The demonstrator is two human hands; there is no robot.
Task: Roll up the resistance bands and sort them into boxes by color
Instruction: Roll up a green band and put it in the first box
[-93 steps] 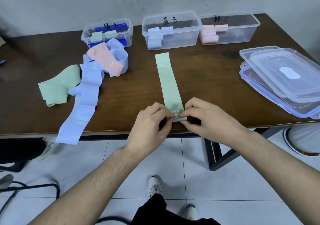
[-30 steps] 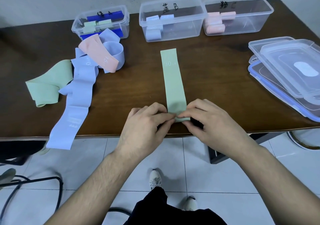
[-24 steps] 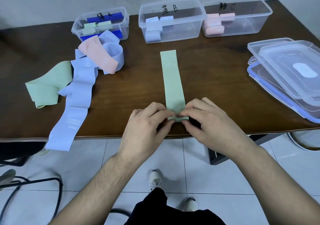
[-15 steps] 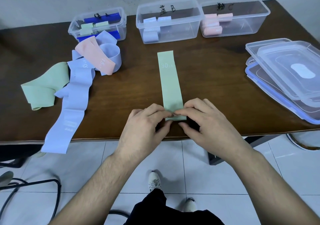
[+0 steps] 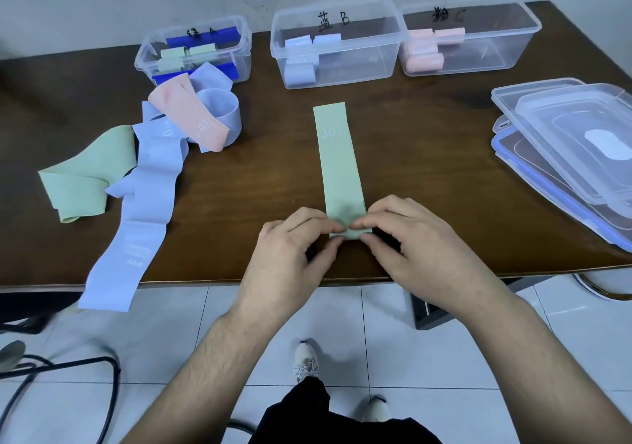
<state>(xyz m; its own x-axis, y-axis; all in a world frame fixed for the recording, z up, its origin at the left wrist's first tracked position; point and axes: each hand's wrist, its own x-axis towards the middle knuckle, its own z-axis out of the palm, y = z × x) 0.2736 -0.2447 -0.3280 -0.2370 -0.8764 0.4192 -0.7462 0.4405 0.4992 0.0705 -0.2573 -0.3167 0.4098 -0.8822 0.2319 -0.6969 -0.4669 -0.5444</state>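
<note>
A dark wooden worktop (image 5: 239, 183) stood against a pale wall, above white floor tiles. A flat green band (image 5: 338, 166), printed "30", lay lengthwise at its middle, the near end turned into a small roll close to the front edge. The left hand (image 5: 290, 248) and right hand (image 5: 410, 241) each pinched that rolled end between thumb and fingertips, meeting over it. Beyond the green band sat three clear boxes: the left box (image 5: 195, 50) with green rolls, the middle box (image 5: 335, 43) with pale blue rolls, the right box (image 5: 468, 39) with pink rolls. Left of the green band lay a heap of loose bands (image 5: 154, 156), one lilac strip hanging over the front edge. To its right sat stacked lids (image 5: 567, 149).
</note>
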